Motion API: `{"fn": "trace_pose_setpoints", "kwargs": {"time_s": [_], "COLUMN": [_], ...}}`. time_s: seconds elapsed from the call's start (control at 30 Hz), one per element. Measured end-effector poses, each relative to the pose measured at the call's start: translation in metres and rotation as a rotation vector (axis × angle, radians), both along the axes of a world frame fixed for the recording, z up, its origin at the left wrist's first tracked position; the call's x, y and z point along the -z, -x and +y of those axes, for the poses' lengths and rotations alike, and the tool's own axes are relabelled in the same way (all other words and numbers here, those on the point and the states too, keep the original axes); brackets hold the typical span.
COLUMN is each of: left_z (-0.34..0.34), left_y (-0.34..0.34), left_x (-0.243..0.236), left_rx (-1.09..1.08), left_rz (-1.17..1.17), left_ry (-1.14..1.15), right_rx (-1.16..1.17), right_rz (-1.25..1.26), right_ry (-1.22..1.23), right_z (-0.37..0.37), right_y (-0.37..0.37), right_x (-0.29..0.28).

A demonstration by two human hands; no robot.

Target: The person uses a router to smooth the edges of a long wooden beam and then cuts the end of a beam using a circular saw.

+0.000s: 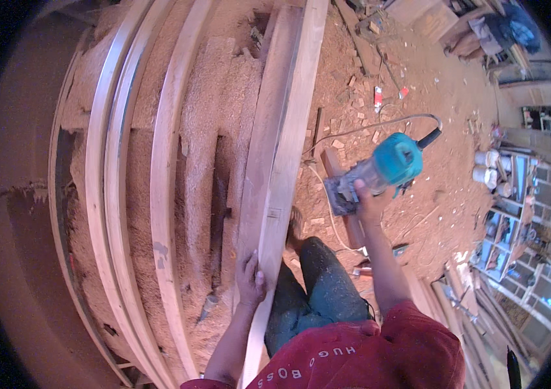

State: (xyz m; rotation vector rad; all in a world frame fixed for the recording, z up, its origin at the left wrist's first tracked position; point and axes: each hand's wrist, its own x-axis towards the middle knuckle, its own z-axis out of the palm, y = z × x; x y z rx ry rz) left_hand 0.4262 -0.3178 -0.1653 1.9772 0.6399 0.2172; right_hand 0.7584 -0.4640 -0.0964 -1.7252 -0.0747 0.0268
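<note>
My right hand (370, 205) is wrapped round the lower body of a teal electric router (397, 159), close to its clear guard and dark base. The router is held tilted in the air, to the right of a long pale wooden beam (274, 201). A black cord sleeve comes out of its top end. On the beam's left edge, in front of my body, my left hand (251, 280) grips the wood with its fingers pointing forward and the thumb bent. A small rectangular mark shows on the beam's upper face, ahead of that hand.
Several long wooden strips (162, 162) run parallel at the left over sawdust. A pointed tool (207, 306) lies among them. The router's cord (379, 123) loops over a floor strewn with wood scraps. Shelves (499, 236) and stacked boards (482, 324) stand at the right.
</note>
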Motion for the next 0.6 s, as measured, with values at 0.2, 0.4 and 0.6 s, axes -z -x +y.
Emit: {"fn": "trace_pose_setpoints", "kwargs": {"time_s": [0.2, 0.4, 0.6], "left_z": [-0.005, -0.011, -0.06], "left_y": [-0.012, -0.019, -0.084], "left_x": [-0.001, -0.021, -0.046], "left_rx": [-0.047, -0.067, -0.628], "left_rz": [0.009, 0.166, 0.676], "left_ry": [-0.017, -0.207, -0.263], "right_rx": [-0.176, -0.951, -1.256], "right_rz": [-0.04, -0.677, -0.878], "right_ry": [0.437, 1.214, 1.176], "right_z": [-0.093, -0.156, -0.194], "right_y": [-0.07, -0.14, -0.244], "right_x": [-0.054, -0.135, -0.147]}}
